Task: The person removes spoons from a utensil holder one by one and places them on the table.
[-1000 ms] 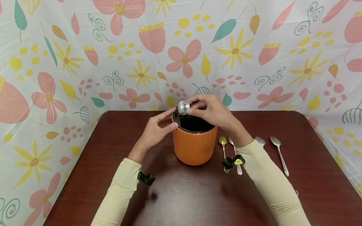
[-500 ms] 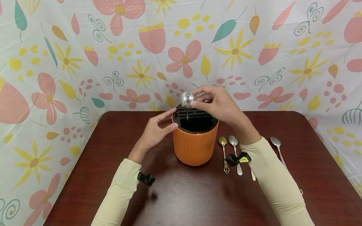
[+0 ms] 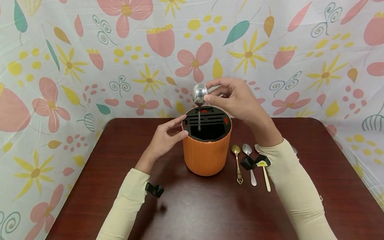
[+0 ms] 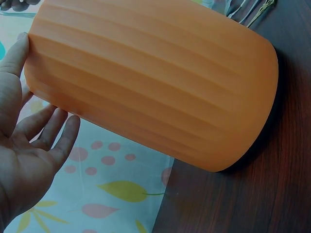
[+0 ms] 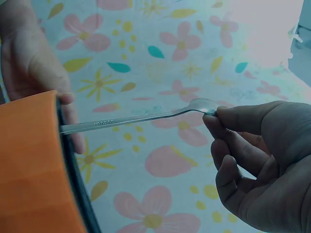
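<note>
An orange ribbed holder (image 3: 207,152) with a black slotted insert (image 3: 209,124) stands on the dark wooden table (image 3: 185,217). My left hand (image 3: 166,136) touches its left side with straight fingers (image 4: 14,53), the wall (image 4: 155,82) filling the left wrist view. My right hand (image 3: 225,97) pinches the bowl of a silver spoon (image 3: 199,94) above the holder. The spoon's handle (image 5: 126,120) still reaches down into a slot at the holder's rim (image 5: 63,145). The fingertips (image 5: 218,119) grip the bowl end.
To the right of the holder lie a gold spoon (image 3: 237,161), a silver spoon (image 3: 249,160) and a wooden-handled utensil (image 3: 266,178), partly under my right forearm. A floral cloth (image 3: 74,61) backs and flanks the table.
My right hand has lifted the silver spoon upward, drawing its handle partly out of the holder. My left hand has stayed against the holder's side.
</note>
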A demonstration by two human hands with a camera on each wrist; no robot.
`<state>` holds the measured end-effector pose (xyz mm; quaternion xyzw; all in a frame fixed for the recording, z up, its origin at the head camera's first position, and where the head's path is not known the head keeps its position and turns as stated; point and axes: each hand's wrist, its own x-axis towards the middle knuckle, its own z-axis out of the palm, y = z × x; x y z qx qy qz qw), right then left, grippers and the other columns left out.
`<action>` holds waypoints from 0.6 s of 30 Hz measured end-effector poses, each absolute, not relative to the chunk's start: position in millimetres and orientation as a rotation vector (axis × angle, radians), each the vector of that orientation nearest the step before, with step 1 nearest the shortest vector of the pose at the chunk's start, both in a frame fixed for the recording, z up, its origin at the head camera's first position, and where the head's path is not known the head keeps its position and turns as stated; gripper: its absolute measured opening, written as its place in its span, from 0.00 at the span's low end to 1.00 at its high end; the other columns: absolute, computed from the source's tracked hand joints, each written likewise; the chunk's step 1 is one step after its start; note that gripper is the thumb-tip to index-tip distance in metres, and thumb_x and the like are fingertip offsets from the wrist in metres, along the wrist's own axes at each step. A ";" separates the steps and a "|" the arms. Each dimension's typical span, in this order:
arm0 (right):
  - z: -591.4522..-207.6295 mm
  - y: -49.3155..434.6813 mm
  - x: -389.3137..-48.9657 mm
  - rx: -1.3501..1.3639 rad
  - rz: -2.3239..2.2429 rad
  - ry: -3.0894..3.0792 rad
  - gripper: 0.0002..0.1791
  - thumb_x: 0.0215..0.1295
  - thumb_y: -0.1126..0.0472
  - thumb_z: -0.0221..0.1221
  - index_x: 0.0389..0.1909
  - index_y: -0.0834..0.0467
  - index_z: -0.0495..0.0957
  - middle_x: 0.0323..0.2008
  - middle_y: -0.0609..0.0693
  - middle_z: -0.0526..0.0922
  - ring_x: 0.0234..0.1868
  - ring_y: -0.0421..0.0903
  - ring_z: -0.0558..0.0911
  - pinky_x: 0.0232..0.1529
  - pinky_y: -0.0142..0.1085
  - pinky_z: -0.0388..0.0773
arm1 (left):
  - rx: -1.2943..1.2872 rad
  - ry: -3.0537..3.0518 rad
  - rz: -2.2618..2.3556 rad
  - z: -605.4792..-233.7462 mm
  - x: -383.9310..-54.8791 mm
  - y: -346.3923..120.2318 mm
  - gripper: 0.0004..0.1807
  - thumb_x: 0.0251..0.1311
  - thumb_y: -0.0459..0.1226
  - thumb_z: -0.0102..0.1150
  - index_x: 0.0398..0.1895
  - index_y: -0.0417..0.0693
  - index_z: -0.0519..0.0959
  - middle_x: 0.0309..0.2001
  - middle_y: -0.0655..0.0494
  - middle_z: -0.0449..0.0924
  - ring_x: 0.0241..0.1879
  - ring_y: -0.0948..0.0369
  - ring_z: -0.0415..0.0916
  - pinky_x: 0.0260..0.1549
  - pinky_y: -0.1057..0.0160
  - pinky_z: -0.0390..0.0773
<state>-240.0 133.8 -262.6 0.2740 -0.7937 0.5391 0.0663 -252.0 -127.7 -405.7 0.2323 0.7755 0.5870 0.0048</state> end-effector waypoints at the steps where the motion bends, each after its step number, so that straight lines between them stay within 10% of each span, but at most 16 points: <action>1: -260.2 133.8 -239.7 0.828 1.615 -2.387 0.15 0.68 0.64 0.66 0.53 0.63 0.83 0.31 0.50 0.90 0.35 0.42 0.87 0.37 0.32 0.80 | 0.731 2.436 1.834 -405.9 -252.1 -128.0 0.31 0.68 0.39 0.67 0.73 0.59 0.73 0.73 0.58 0.70 0.69 0.54 0.70 0.65 0.49 0.74; 18: -221.0 142.3 -232.8 0.807 1.526 -2.250 0.14 0.65 0.65 0.69 0.51 0.62 0.86 0.28 0.43 0.89 0.27 0.41 0.81 0.27 0.30 0.71 | 0.767 2.428 1.847 -405.3 -251.7 -128.1 0.31 0.67 0.42 0.67 0.73 0.59 0.73 0.72 0.59 0.70 0.68 0.54 0.71 0.64 0.50 0.75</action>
